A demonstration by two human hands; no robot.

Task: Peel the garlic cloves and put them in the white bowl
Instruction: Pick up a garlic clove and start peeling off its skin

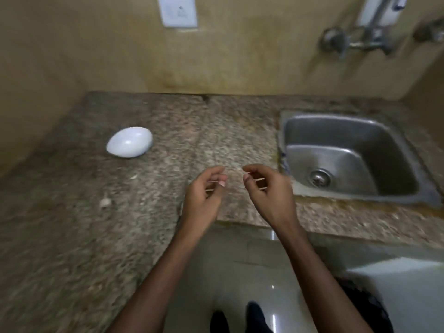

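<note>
Garlic clove [105,202]: on counter [72,248], well left of left hand [204,195], the nearer one; long axis too blurred to tell. White bowl [129,142]: farther left, beyond clove. Both left hand and right hand [266,191]: fingers curled; whether pinching anything, cannot tell.

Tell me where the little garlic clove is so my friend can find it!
Start at the speckled granite counter left of the steel sink. From the white bowl, come toward the counter's front edge to the garlic clove. It is a small pale lump lying alone, much smaller than the bowl.
</note>
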